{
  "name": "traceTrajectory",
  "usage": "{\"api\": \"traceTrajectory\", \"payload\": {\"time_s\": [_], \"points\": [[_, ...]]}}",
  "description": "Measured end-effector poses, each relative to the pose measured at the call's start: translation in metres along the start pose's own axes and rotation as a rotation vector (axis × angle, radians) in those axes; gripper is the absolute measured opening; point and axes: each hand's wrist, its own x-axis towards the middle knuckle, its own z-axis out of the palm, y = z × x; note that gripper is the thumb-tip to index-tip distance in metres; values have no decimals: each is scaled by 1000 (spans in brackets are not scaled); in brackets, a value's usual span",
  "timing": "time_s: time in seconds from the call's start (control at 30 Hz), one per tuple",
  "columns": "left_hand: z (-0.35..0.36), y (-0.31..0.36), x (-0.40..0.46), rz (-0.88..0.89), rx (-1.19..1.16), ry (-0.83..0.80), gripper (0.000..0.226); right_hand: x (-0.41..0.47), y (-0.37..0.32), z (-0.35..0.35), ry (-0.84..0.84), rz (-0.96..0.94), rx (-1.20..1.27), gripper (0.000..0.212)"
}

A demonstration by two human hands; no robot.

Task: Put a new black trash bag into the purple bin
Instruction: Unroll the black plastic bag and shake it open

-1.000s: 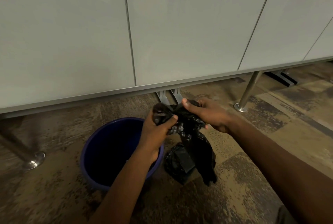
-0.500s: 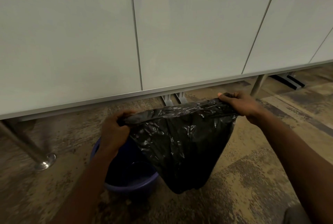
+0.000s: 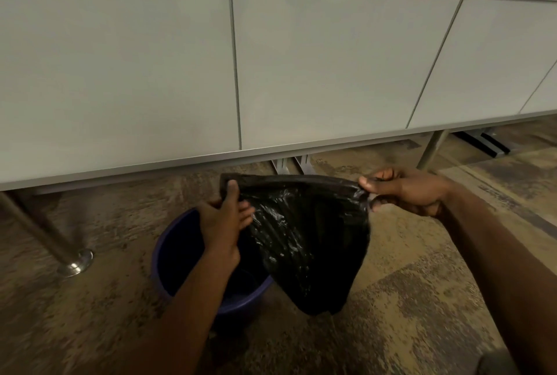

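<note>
A black trash bag (image 3: pixel 304 242) hangs spread out between my two hands, its bottom dangling just right of the bin. My left hand (image 3: pixel 224 218) pinches the bag's top left corner, thumb up on the rim. My right hand (image 3: pixel 404 190) grips the top right corner in a closed fist. The purple bin (image 3: pixel 168 257) stands on the floor below my left hand, round and open-topped, with its right side hidden behind the bag and my left forearm.
Pale cabinet panels (image 3: pixel 120 67) fill the upper view, raised on metal legs (image 3: pixel 72 263) (image 3: pixel 431 148). Dark brackets (image 3: pixel 488 145) lie under the cabinet at far right. The floor (image 3: pixel 422 299) is mottled brown and tan carpet.
The crumpled bag was pulled apart into a wide sheet. Since half a second ago my left hand has shifted right and up along the top edge, and the view has tilted up.
</note>
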Motion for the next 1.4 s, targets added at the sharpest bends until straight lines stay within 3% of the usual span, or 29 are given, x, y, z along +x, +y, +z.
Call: {"api": "traceTrajectory", "payload": {"time_s": [0.07,0.13,0.2,0.27,0.33,0.47,0.53,0.67,0.7,0.8,0.87,1.0,1.17,1.3,1.4], "points": [[12,-10,-17,-59,1,-85,61,2,-4,11,-60,-56,-25,41],[25,-19,-33,-138,26,-178,66,3,-6,22,-114,-86,-9,58],[37,-24,-46,-250,10,-323,68,8,-8,35,-171,-96,3,62],[45,-26,-54,-317,-112,-420,57,15,-11,45,-228,-100,-38,41],[47,-25,-55,-287,-184,-414,42,18,-10,48,-284,-77,-82,12],[38,-19,-50,-193,-77,-420,25,11,-7,36,-308,-12,-119,14],[33,-20,-47,-155,15,-430,21,9,-6,30,-211,-14,-171,31],[38,-27,-49,-48,134,-469,23,11,-13,44,0,59,-59,89],[41,-30,-50,-24,153,-479,20,12,-15,52,11,55,-69,85],[40,-32,-49,48,200,-461,6,19,-22,74,-41,-4,-143,46],[32,-32,-44,74,222,-437,8,23,-23,73,-26,-37,-91,30],[11,-30,-31,103,221,-414,14,23,-11,48,214,12,6,14],[-23,-23,-10,4,225,-256,18,30,10,33,599,146,127,25],[-31,-17,-7,-173,305,-242,23,39,12,51,647,231,143,15],[-33,-2,-12,-118,331,-321,25,38,-14,60,768,90,102,19]]}}
